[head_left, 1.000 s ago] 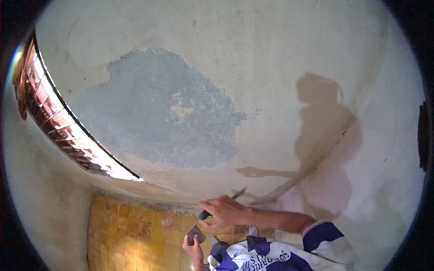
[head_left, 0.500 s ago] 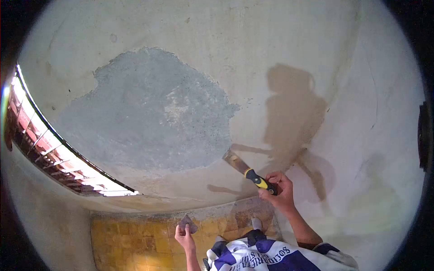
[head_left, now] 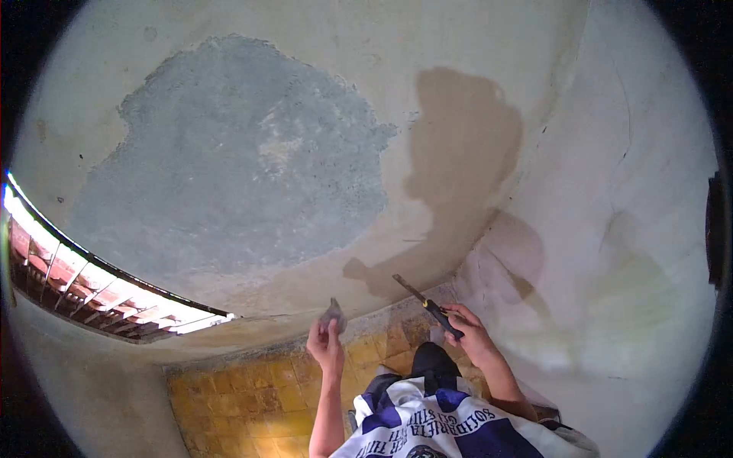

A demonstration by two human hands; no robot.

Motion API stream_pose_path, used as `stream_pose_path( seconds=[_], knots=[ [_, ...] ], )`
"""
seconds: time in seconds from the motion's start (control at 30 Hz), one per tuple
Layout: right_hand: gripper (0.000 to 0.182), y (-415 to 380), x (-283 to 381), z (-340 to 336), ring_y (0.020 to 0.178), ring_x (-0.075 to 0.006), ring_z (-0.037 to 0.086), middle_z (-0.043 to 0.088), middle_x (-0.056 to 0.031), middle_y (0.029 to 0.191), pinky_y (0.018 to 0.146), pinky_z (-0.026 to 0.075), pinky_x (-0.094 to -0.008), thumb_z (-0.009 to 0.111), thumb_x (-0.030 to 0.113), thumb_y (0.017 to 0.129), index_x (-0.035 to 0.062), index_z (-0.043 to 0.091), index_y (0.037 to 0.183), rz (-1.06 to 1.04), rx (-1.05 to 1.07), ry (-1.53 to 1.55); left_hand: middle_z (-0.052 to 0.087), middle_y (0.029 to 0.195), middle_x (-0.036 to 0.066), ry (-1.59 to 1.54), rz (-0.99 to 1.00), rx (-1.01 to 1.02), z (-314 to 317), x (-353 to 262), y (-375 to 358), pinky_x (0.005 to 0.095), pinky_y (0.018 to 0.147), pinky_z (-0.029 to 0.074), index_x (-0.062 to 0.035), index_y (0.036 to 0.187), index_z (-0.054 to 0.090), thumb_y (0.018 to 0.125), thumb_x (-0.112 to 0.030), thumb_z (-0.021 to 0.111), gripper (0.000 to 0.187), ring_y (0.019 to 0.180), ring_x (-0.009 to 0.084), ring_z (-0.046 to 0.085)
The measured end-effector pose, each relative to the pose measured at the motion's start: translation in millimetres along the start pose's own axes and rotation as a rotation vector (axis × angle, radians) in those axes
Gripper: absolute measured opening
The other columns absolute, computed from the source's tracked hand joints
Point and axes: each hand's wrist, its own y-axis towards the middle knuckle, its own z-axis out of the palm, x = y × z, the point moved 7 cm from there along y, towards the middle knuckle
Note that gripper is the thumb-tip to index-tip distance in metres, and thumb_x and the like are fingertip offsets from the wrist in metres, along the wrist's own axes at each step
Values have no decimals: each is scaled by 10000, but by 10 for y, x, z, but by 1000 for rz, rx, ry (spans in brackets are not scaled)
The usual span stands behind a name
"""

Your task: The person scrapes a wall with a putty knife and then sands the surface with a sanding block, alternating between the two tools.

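Note:
My right hand (head_left: 469, 334) is wrapped round the black and yellow handle of a putty knife (head_left: 437, 311). Its blade points up and left, seen nearly edge-on, and looks apart from the wall. In my left hand (head_left: 327, 347), a small grey piece of sandpaper (head_left: 334, 312) is pinched between thumb and fingers, with a pointed corner upward. Both hands are in front of my body, below a large grey patch (head_left: 229, 168) with ragged edges on the pale wall (head_left: 343, 46). Lighter marks show inside the patch.
A barred window opening (head_left: 99, 282) lets in bright light at the left. Yellow-brown floor tiles (head_left: 267, 397) lie below, beside my feet. The right-hand wall (head_left: 634, 153) meets the patched wall at a corner, and shadows fall across both.
The view has shifted, so the patch sits higher and further left. My left hand has risen with the sandpaper. The putty knife has turned from blade face to edge and come down from the patch's edge.

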Motion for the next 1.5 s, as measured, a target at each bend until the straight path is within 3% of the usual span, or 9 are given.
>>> stream_pose_path(
  seconds=[0.13,0.43,0.6,0.67,0.77,1.0,1.03,1.23,1.5],
  knots=[
    [288,-38,57,-166,567,-71,462,616,-45,858,490,347,-203,570,241,959,86,553,1202,-54,-3,-38,662,1205,170,253,352,175,790,-976,516,329,914,508,31,1124,649,945,22,556,202,1118,213,632],
    [306,-279,245,-477,529,-50,423,589,-20,752,488,334,-211,641,300,936,62,558,1109,-154,-153,-47,639,1245,120,536,1112,126,2190,-2225,1131,403,977,478,-105,1222,625,809,107,539,471,1177,281,603],
    [196,-278,416,-600,533,-79,472,591,-42,797,490,373,-238,622,161,951,15,600,1080,-362,-211,-88,648,1142,185,703,862,810,2724,50,869,473,887,490,-165,1243,622,776,73,495,539,1042,355,622],
    [306,-338,603,-650,602,-103,550,631,-62,841,537,437,-252,768,153,832,-15,637,1052,-498,-304,-233,642,1210,142,688,514,1045,2445,853,380,464,907,477,-179,1254,631,833,14,491,484,1095,349,608],
    [295,-422,1020,-528,691,-146,594,628,-63,874,617,475,-269,819,123,746,6,660,966,-805,-373,-483,665,973,229,550,186,951,1756,1563,-225,477,777,504,-108,1184,654,891,-141,565,308,898,443,629],
    [215,-17,1823,552,672,-171,556,566,-45,722,614,435,-304,777,143,754,65,580,795,-1051,249,-545,684,1123,166,502,-206,708,584,1556,-856,369,889,499,-24,1139,655,934,-78,563,231,1053,291,659],
    [214,27,1907,822,614,-174,544,552,-45,683,577,411,-289,763,130,768,70,559,753,-952,368,-627,699,1115,138,568,-138,692,538,1334,-825,333,895,493,-22,1159,654,934,-76,580,243,1040,213,657],
    [188,-480,2285,2242,465,-185,539,527,21,551,457,413,-347,755,156,736,139,570,711,-1773,695,-871,693,935,77,322,-153,380,35,1322,-852,274,788,489,2,1127,656,935,-29,580,208,867,116,607],
    [176,-204,2490,2631,496,-209,611,584,7,570,459,466,-364,713,178,615,193,600,750,-1840,700,-928,622,890,-4,117,-247,46,-253,1224,-1108,219,750,459,48,1088,632,930,21,568,173,838,71,554]
  ],
)
